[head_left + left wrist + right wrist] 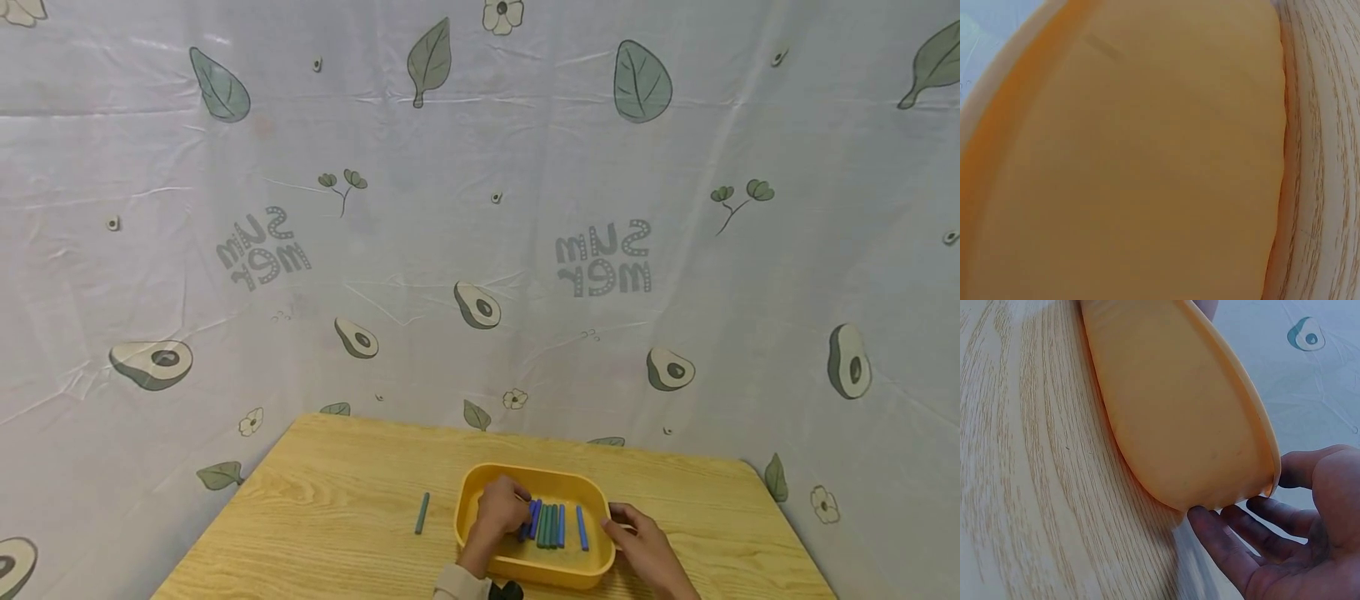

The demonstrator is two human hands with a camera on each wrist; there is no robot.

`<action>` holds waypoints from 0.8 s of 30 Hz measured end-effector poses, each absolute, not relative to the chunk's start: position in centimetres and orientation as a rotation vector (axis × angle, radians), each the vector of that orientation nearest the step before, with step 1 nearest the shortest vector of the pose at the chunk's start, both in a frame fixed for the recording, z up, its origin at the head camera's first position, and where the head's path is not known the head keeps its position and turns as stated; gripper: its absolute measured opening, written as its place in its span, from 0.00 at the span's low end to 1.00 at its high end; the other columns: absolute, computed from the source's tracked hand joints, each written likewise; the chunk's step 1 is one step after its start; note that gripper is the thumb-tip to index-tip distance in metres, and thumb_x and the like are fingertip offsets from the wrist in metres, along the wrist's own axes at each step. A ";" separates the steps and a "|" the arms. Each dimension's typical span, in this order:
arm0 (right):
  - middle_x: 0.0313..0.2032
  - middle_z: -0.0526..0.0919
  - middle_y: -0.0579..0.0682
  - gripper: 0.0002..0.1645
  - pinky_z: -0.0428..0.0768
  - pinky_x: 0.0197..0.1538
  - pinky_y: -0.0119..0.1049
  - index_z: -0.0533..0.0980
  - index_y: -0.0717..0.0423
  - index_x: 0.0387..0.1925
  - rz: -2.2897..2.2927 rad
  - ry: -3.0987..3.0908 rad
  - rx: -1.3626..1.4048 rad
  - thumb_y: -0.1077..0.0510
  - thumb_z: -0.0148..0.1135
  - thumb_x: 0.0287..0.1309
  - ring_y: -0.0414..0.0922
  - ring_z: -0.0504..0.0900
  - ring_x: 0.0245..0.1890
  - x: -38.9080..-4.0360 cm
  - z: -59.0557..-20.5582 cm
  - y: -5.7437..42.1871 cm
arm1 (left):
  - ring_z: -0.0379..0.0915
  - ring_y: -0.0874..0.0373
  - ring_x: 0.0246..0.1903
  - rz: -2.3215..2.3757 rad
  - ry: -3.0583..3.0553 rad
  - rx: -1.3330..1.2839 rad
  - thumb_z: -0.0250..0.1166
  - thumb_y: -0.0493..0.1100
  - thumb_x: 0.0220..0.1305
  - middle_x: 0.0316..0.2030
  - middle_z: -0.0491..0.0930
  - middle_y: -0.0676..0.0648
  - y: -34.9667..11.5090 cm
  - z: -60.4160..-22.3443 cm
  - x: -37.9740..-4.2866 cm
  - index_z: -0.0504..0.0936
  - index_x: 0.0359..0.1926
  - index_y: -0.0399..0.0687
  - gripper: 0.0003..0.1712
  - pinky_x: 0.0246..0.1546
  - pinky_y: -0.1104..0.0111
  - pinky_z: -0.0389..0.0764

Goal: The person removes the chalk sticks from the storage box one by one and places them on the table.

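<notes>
A yellow plastic tray (543, 575) stands on the table with several thin sticks inside, green sticks (550, 527) beside blue sticks (561, 527) in a near-upright row. A separate blue stick (582, 528) lies near the right wall. My left hand (501, 507) reaches into the tray's left half, bent fingers at the dark blue sticks (535, 518), partly covering them; whether it pinches one I cannot tell. My right hand (643, 546) grips the tray's right end, thumb at the rim, fingertips (1197, 515) against the outer wall. The left wrist view shows only the tray's outer wall (1147, 156) and table.
One green stick (422, 513) lies on the wooden table (345, 500), left of the tray. Behind the table hangs a pale curtain (420, 250) printed with leaves and avocados. A sleeve cuff (460, 583) covers my left wrist.
</notes>
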State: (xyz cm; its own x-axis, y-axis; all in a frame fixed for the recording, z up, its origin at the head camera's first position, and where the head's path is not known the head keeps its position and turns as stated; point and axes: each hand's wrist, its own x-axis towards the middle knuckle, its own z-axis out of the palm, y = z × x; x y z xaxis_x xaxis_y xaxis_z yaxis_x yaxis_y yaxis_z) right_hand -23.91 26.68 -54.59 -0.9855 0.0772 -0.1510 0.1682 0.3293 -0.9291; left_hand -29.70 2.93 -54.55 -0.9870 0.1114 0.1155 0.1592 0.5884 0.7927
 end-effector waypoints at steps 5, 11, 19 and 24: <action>0.59 0.80 0.69 0.30 0.90 0.50 0.50 0.71 0.73 0.70 -1.753 2.489 0.238 0.55 0.58 0.80 0.57 0.87 0.53 -24.0 -54.5 26.8 | 0.79 0.57 0.24 -1.489 -2.746 -0.208 0.78 0.29 0.47 0.28 0.90 0.45 2.7 -54.5 -30.0 0.95 0.37 0.39 0.12 0.25 0.64 0.83; 0.59 0.81 0.67 0.29 0.91 0.50 0.50 0.71 0.73 0.70 -1.757 2.492 0.240 0.56 0.58 0.80 0.56 0.87 0.54 -24.0 -54.4 26.6 | 0.75 0.60 0.19 -1.711 -2.685 -0.185 0.75 0.26 0.48 0.26 0.88 0.47 2.5 -54.5 -29.8 0.93 0.39 0.36 0.13 0.20 0.67 0.81; 0.59 0.81 0.68 0.29 0.91 0.49 0.51 0.71 0.74 0.70 -1.753 2.495 0.234 0.56 0.58 0.80 0.57 0.87 0.53 -23.8 -54.4 26.5 | 0.81 0.59 0.23 -1.890 -2.668 -0.136 0.72 0.26 0.53 0.29 0.88 0.46 1.9 -53.5 -29.6 0.92 0.41 0.36 0.13 0.21 0.66 0.84; 0.59 0.81 0.67 0.27 0.91 0.50 0.50 0.72 0.73 0.70 -1.773 2.489 0.234 0.58 0.57 0.80 0.56 0.87 0.53 -23.7 -54.2 26.4 | 0.85 0.56 0.23 -1.972 -2.640 -0.152 0.69 0.26 0.57 0.33 0.89 0.45 1.5 -52.8 -29.6 0.92 0.44 0.34 0.13 0.23 0.65 0.87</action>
State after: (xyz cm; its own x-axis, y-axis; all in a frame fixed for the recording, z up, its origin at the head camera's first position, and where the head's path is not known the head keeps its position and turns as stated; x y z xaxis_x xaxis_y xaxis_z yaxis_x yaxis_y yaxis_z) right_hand -23.72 26.37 -54.21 -0.9854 0.0791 -0.1505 0.1681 0.3202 -0.9323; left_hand -29.58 1.48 -52.79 -0.9835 0.1668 -0.0705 -0.0202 0.2856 0.9581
